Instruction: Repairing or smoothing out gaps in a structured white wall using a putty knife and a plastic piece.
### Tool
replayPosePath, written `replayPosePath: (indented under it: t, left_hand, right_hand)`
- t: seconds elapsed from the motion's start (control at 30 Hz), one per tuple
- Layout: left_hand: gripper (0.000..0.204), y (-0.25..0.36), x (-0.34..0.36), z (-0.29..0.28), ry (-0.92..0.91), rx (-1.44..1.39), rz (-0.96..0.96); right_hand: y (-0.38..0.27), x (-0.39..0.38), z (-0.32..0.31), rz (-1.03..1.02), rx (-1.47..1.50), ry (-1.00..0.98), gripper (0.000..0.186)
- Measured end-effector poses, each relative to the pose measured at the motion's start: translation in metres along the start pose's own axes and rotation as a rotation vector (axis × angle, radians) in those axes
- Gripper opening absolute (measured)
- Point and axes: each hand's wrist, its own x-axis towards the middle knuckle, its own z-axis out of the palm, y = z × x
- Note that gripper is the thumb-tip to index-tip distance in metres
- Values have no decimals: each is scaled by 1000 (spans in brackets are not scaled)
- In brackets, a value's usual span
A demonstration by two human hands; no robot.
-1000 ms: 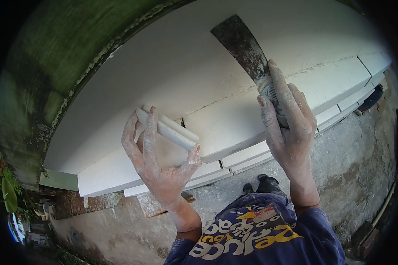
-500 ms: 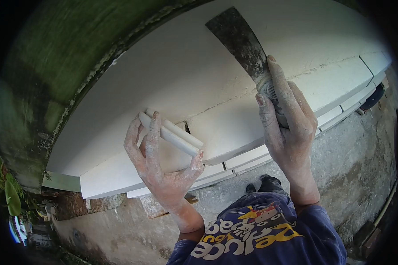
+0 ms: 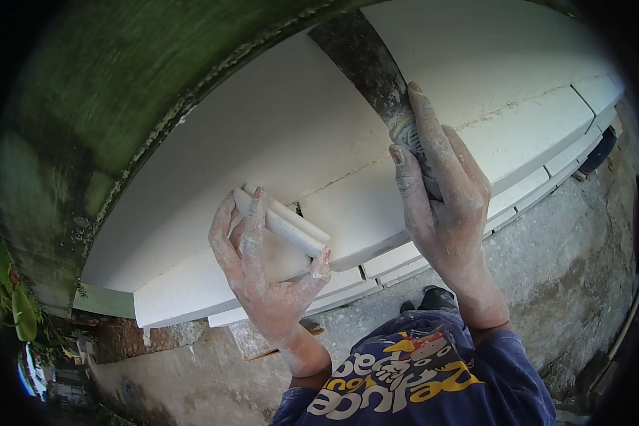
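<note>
Dusty with white powder, my left hand (image 3: pixel 266 277) grips a short white piece with a groove along its length (image 3: pixel 291 226). The thumb presses one end, and the fingers wrap the other. My right hand (image 3: pixel 451 192) is closed round the handle of a scraper (image 3: pixel 366 67) with a long, dark, flared blade, its index finger stretched along the side. The blade points away from me over a broad white surface (image 3: pixel 263 121). Beneath both hands runs the surface's near strip of white slabs (image 3: pixel 355 206), with a thin joint line and a small dark gap beside the white piece.
A mossy green wall (image 3: pixel 71 128) rises along the far left edge of the white surface. More white slabs (image 3: pixel 397 263) are layered below the front edge. The rough concrete floor (image 3: pixel 547 277) lies below, with my dark shoe (image 3: pixel 437 298) on it. Plants (image 3: pixel 23 312) stand at far left.
The scraper and my right hand have shifted left and slightly away from me. My left hand, with the white piece, has moved a little right and nearer.
</note>
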Motion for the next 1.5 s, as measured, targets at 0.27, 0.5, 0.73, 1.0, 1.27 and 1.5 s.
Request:
replayPosePath:
  t: [0.27, 0.5, 0.73, 1.0, 1.27, 1.5]
  left_hand:
    - [93, -4, -2, 0, 0, 48, 70]
    - [96, -4, -2, 0, -29, -57, 50]
    - [96, -5, -3, -2, -22, -22, 83]
    - [96, -7, -5, -6, -30, -49, 98]
    - [93, -15, -4, -8, -41, -100, 96]
    - [94, -13, -3, -7, -51, -85, 104]
  right_hand:
    - [-3, 5, 7, 2, 39, 47, 55]
    - [-6, -1, 6, 20, -13, 52, 53]
    - [-10, 1, 6, 34, 45, 57, 53]
    - [-15, -4, 4, 69, -19, 26, 53]
    - [-12, -14, 11, 115, 58, 71, 51]
    - [-7, -2, 21, 18, 55, 218, 54]
